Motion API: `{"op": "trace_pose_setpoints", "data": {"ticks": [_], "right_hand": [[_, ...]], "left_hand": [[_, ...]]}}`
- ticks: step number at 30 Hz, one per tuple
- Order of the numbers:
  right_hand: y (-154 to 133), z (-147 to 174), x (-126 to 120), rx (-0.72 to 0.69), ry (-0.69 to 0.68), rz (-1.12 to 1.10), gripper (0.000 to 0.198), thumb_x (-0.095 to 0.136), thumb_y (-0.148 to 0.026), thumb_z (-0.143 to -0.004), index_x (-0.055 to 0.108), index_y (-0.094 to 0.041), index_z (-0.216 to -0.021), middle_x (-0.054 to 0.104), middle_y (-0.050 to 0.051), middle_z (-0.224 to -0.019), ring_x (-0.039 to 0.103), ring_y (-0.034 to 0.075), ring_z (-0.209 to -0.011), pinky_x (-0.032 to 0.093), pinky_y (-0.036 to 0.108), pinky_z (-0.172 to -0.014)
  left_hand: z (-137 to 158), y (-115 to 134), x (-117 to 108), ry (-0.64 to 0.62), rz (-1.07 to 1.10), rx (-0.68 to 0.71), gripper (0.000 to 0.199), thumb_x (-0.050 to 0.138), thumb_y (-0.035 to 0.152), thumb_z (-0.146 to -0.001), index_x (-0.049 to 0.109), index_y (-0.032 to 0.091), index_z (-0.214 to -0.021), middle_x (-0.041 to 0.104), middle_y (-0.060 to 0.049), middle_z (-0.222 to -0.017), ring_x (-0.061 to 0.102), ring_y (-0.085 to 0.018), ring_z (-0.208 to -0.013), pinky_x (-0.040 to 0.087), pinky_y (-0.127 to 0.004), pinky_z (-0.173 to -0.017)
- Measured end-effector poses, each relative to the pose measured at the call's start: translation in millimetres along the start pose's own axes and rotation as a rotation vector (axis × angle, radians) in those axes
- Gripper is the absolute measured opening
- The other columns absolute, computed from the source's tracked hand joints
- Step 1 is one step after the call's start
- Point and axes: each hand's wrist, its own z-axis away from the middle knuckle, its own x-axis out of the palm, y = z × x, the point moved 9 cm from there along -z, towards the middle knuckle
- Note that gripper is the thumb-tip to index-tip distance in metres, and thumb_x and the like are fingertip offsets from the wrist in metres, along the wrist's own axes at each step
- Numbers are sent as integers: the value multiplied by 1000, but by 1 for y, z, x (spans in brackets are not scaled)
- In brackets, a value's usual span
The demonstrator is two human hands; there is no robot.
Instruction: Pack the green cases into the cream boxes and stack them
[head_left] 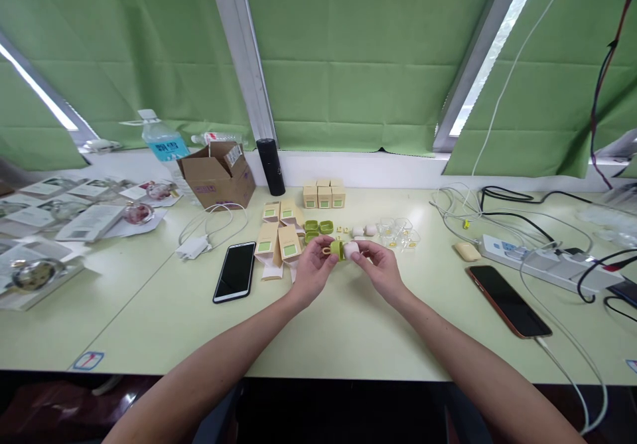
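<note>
Just above the table, my left hand [313, 265] grips a small green cup-shaped piece [337, 250] with a pale loop at its left end. My right hand [381, 268] pinches a white rounded piece [351, 250] against the green piece's right side; whether it sits inside cannot be made out. Behind my hands lie more green cups [326, 227], tiny yellowish parts [343, 229], white rounded pieces [371, 229] and several clear plastic cups [398, 231]. Open small cartons [269, 245] lie left of my left hand.
Closed small boxes [324, 196] stand at the back. A phone [235, 271] and white charger [193, 247] lie left; another phone [507, 300], a power strip [535, 261] and cables are right. A cardboard box [219, 178], black cylinder [270, 167] and water bottle [162, 140] stand behind.
</note>
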Motion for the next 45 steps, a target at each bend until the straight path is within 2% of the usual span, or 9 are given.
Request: {"op": "trace_pose_setpoints", "data": {"ticks": [10,16,21,26,31,45], "right_hand": [[3,2,5,67,-39,-42,41,77,-59,-80,80,-22,-97,79,7,-98,67,23,-85,53,37,-80],[6,2,7,112,-48,-116,45,80,-62,-77,80,-21,-95,79,8,-95,69,24,-85,54,38,-82],[8,1,8,133,-45,-155,44,81,-61,-75,80,-22,-93,80,7,-94,70,25,-88,55,38,-84],[9,1,8,127,-43,-177,43,80,-62,-76,80,-22,-93,80,7,-96,71,25,-92,56,39,-88],[9,1,8,135,-43,-170,43,79,-62,-77,80,-22,-95,80,7,-95,71,24,-89,56,37,-84],[7,1,8,142,-37,-153,42,81,-60,-75,81,-22,-93,80,7,-94,71,24,-88,57,37,-82]], "left_hand": [[1,0,1,-29,-57,32,44,79,49,-84,62,20,-112,67,-10,-115,65,-20,-102,53,-36,-92],[4,7,2,-33,-166,70,37,76,41,-88,62,21,-115,70,-14,-128,66,-23,-112,52,-36,-91],[7,12,2,-14,-327,141,35,76,35,-88,65,23,-118,73,-11,-124,69,-22,-106,53,-33,-84],[9,17,4,-19,-479,219,34,71,37,-91,68,26,-123,74,-7,-119,66,-19,-97,53,-33,-82],[10,17,2,11,-468,228,35,70,40,-92,67,25,-124,73,-7,-112,64,-18,-90,53,-31,-79],[9,13,1,12,-392,176,36,72,37,-89,68,24,-122,71,-8,-117,64,-19,-96,54,-34,-86]]}}
